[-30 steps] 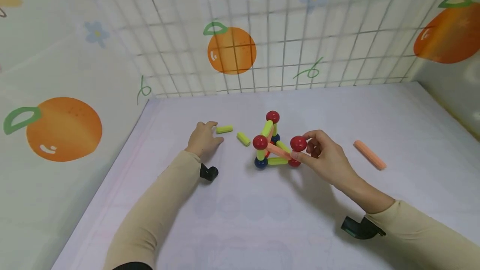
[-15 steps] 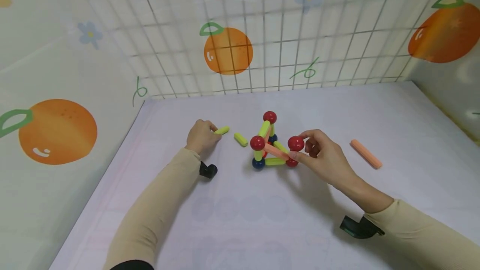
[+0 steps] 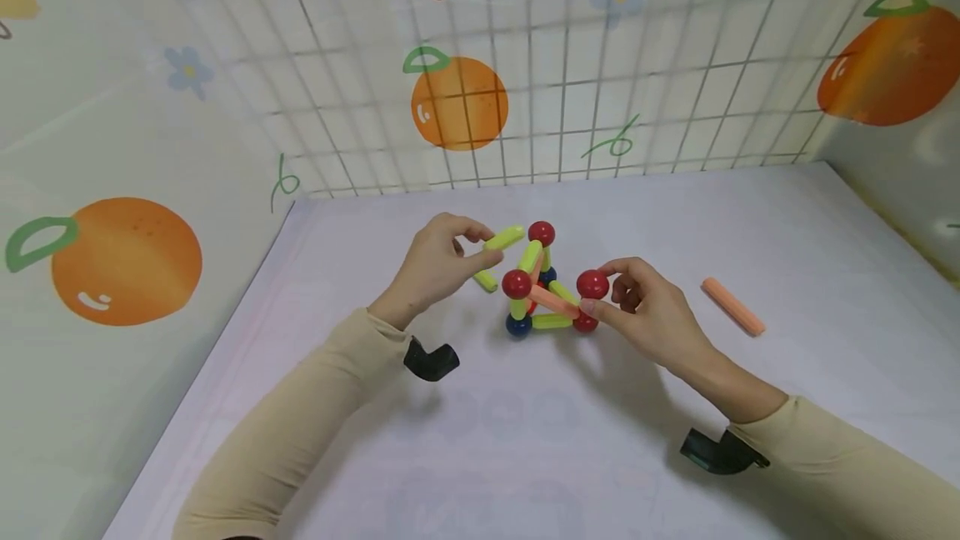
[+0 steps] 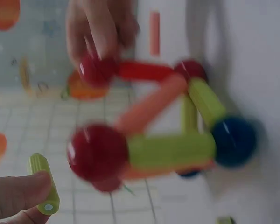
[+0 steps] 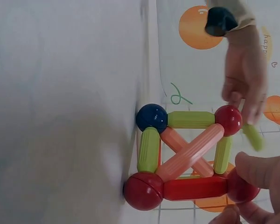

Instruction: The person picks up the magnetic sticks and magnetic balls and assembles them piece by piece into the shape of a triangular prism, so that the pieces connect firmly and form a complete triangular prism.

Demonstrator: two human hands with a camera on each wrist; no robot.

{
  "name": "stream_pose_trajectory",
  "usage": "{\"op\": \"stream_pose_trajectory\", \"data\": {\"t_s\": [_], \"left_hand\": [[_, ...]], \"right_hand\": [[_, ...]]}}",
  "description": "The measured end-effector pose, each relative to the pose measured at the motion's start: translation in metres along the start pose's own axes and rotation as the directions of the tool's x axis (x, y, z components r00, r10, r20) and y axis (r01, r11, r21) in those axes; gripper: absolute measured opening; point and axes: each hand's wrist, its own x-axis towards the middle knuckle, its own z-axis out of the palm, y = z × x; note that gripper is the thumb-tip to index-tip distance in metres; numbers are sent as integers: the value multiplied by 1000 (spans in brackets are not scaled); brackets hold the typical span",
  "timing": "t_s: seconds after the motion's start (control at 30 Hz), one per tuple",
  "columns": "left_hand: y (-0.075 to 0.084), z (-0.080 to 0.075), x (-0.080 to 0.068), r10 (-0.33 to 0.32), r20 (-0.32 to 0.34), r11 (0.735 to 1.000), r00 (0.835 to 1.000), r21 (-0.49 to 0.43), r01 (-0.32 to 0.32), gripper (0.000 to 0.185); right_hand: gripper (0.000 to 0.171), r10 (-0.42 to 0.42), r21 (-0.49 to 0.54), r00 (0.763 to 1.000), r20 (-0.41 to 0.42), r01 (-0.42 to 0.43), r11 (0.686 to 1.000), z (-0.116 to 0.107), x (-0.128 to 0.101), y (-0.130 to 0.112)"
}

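Head view: the left hand [image 3: 431, 265] pinches a green stick [image 3: 504, 237] just above the ball-and-stick frame [image 3: 546, 286] on the table [image 3: 750, 223]; best to lower it slowly onto a ball. The right hand [image 3: 645, 307] pinches the red ball [image 3: 592, 284].

Left wrist view: it shows the stick's metal end.

Right wrist view: 2 crossed orange diagonals show.

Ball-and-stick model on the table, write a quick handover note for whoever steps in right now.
Left hand: pinches a short green stick, lifted beside the model.
Right hand: fingers on the upper right red ball, steadying the frame.
Done: frame of red and blue balls joined by green and orange sticks stands on the table.
Left: held stick unattached; one green stick and an orange stick lie loose.
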Motion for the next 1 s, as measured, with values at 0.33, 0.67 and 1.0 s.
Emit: {"op": "stream_pose_trajectory", "data": {"t_s": [0.33,0.67,1.0], "left_hand": [[33,21,-13,223,31,974,974,-38,-221,22],[27,33,-15,297,34,954,954,34,-298,22],[25,40,-15,307,36,948,951,71,-309,21]], "right_hand": [[47,12,5,1000,13,-12,1000,1,2,1],[47,0,-4,1000,9,0,1000,0,3,2],[47,8,5,1000,6,-8,1000,-1,1,1]]}}
